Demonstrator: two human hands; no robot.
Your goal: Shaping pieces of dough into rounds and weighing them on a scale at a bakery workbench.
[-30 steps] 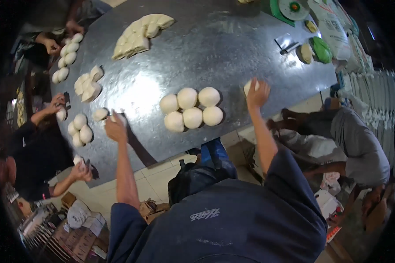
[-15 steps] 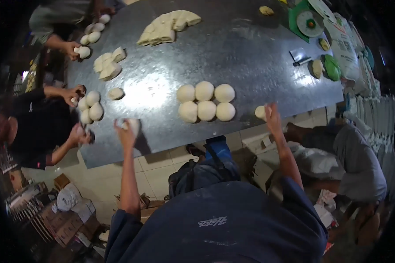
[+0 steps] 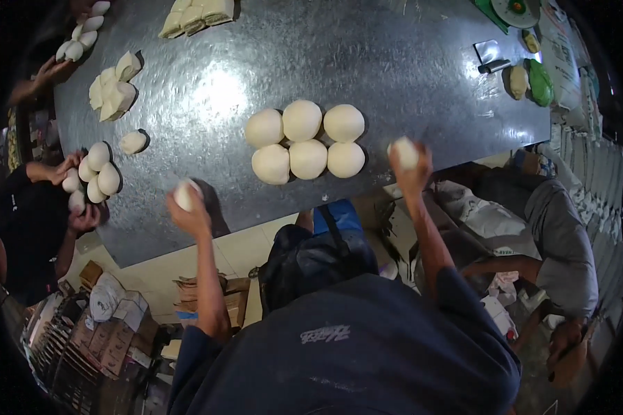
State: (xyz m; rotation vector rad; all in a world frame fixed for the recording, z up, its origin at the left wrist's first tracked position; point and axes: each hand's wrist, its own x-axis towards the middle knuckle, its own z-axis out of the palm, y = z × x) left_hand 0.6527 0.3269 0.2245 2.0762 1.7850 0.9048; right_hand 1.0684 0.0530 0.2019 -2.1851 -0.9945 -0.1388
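On the metal table (image 3: 311, 59), my left hand (image 3: 188, 211) is closed round a dough ball (image 3: 185, 194) near the front edge, left of centre. My right hand (image 3: 413, 166) cups another ball (image 3: 405, 152) at the right front. Between them, slightly farther back, several smooth dough balls (image 3: 302, 158) sit in two touching rows. A single dough piece (image 3: 133, 142) lies beyond my left hand, with cut dough pieces (image 3: 114, 93) behind it and a larger cut slab (image 3: 197, 12) at the back.
Co-workers' hands (image 3: 83, 214) handle dough at the left edge, near more balls (image 3: 100, 173). At the right back are a scale (image 3: 516, 10), a scraper (image 3: 491, 59), a green bag (image 3: 540, 83) and sacks (image 3: 561, 55). A grey-clad person (image 3: 561, 242) is below the table's right side.
Both my hands have shifted slightly while staying on their dough balls; more of the right ball shows now. Co-workers' hands at the left have moved, and the camera view has shifted.
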